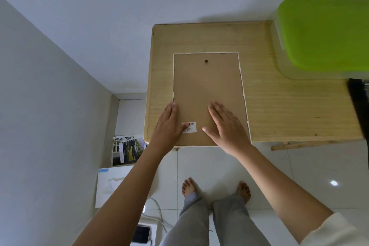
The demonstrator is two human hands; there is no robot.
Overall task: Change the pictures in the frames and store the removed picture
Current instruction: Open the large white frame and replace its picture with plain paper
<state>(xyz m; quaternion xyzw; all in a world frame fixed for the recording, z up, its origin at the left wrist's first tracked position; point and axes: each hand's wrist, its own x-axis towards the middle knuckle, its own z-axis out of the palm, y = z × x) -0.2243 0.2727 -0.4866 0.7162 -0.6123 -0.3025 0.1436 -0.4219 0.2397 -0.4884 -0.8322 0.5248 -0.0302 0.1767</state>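
A white picture frame [207, 86] lies face down on the wooden table [289, 110], its brown backing board up, with a small black hanger hole near the far edge and a barcode sticker [190, 127] near the front. My left hand [169, 124] lies flat on the frame's left edge, thumb on the sticker. My right hand [227, 126] rests flat on the backing board with fingers spread. A printed picture titled "HILUX TRAVO" [125, 151] leans on the floor left of the table, above a white sheet [113, 185].
A green-lidded plastic box [323, 36] stands on the table's far right. A black object [359, 106] sits at the right edge. The walls form a corner on the left. On the tiled floor lie a phone [140, 233] and a white cable [157, 211] near my feet.
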